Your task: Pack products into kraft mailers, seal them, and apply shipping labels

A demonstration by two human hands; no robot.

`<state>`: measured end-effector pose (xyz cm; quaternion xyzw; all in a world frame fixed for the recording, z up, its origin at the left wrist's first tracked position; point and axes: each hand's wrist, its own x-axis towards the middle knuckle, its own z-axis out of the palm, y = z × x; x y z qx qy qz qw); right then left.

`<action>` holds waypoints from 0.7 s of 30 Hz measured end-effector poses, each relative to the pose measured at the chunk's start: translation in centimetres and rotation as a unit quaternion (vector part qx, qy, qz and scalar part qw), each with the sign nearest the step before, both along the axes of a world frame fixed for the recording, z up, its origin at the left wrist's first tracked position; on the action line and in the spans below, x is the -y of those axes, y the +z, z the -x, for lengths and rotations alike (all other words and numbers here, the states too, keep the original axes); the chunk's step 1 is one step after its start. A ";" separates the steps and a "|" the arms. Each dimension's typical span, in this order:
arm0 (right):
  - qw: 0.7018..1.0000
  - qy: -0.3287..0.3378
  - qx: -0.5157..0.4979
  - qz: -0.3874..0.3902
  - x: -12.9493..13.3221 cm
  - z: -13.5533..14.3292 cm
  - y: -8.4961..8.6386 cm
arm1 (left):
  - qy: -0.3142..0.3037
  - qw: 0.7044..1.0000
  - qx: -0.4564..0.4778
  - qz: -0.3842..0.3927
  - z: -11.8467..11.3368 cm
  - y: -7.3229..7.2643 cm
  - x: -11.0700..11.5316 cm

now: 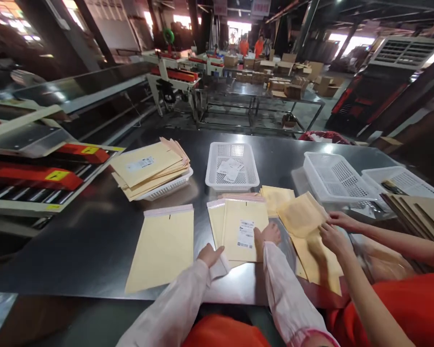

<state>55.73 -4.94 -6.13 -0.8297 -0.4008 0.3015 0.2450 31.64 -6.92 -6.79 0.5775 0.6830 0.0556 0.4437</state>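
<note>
Near the table's front edge, my left hand (210, 254) is closed on a small white sheet (220, 268). My right hand (267, 233) rests at the right edge of a yellow padded envelope (235, 231) that bears a white label (246, 234); whether it grips the envelope is unclear. More envelopes lie beneath and beside that one. A single yellow envelope (162, 248) without a label lies flat to the left. Behind the hands stands a white basket (232, 184) with a few small white papers (231, 169) in it.
Envelopes (148, 164) are piled on a basket at the left. At right, a co-worker's hands (332, 233) hold a yellow envelope (302, 215). White baskets (338, 176) and cardboard pieces (415, 217) lie beyond. A roller machine (32, 173) stands far left.
</note>
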 end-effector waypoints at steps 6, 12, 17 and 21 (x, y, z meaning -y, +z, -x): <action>0.893 0.318 -0.310 -0.074 -0.2 6.0 3.7 | -0.053 0.937 0.344 -0.040 1.3 9.6 -0.2; 0.637 0.541 -0.548 0.041 1.3 17.4 6.6 | 0.049 0.787 0.588 -0.181 8.7 23.1 -0.7; 0.627 0.587 -0.499 0.117 2.6 17.3 7.3 | 0.201 0.799 0.419 -0.380 19.3 26.6 2.0; 0.708 0.553 -0.419 0.132 2.7 15.0 6.1 | 0.261 0.822 0.213 -0.459 28.7 25.4 4.6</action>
